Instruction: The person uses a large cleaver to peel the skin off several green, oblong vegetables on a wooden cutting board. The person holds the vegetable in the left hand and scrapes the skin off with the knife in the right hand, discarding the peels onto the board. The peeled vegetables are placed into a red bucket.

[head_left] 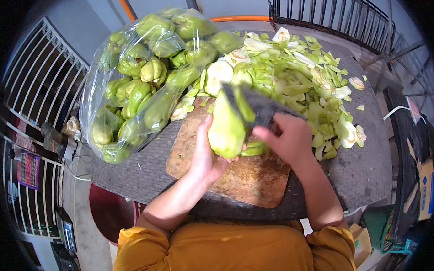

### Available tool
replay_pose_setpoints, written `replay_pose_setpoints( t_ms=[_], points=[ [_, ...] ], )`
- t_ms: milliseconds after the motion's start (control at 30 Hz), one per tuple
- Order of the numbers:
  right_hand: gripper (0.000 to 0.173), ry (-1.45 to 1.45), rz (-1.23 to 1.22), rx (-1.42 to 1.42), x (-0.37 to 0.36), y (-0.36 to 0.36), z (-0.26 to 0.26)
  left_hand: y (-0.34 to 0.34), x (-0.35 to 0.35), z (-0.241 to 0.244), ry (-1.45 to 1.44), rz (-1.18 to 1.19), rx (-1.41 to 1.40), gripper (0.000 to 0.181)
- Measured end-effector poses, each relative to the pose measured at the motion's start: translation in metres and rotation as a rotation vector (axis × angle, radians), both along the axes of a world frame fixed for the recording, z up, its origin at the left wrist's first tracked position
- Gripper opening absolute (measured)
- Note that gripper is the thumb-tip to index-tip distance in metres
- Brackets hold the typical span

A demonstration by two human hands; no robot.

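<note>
My left hand point(210, 160) grips a mostly peeled pale-green chayote point(226, 132), tilted upright over a worn wooden cutting board point(233, 181). In my right hand point(290, 136) is a wide dark-bladed knife point(264, 105), a cleaver by its shape, blurred by motion. The blade lies against the chayote's upper right side, and a strip of green peel point(245, 107) shows on it. My fingers hide most of the knife's handle. More cut peel point(254, 149) rests on the board beneath my right hand.
A clear plastic bag point(95, 131) full of unpeeled chayotes point(153, 70) stands at the left of the grey table point(366, 176). Peelings and slices point(294, 77) are heaped at the back right. A dark red bin point(110, 214) sits below the table's left edge, a green basket point(377, 227) below the right.
</note>
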State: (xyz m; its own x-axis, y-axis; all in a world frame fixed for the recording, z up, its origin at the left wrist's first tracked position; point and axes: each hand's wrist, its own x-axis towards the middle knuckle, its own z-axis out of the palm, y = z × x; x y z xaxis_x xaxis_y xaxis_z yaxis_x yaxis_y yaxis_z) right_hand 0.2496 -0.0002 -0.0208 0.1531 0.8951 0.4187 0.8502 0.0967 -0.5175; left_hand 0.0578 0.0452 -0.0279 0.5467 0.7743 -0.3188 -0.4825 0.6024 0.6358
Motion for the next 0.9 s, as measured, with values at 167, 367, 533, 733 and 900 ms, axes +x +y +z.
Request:
replay_pose_setpoints(
  t_ms=[167,367,533,733,900],
  points=[
    [0.06,0.106,-0.281,-0.1,0.035,0.013,-0.005,-0.008,0.002,0.005,-0.051,-0.046,0.029,0.061],
    [0.061,0.018,0.178,0.034,-0.018,-0.026,0.016,0.003,0.007,0.003,-0.042,0.147,-0.072,0.06],
    [0.059,-0.129,0.393,0.2,-0.047,-0.039,0.015,0.009,0.004,0.001,-0.168,0.023,0.099,0.058],
    [0.058,-0.051,0.367,0.251,-0.05,-0.039,0.011,0.004,0.007,0.009,-0.183,0.029,0.172,0.058],
    [0.058,-0.086,0.349,0.15,-0.045,-0.035,0.012,0.01,0.0,-0.006,-0.397,-0.025,0.026,0.058]
  ],
)
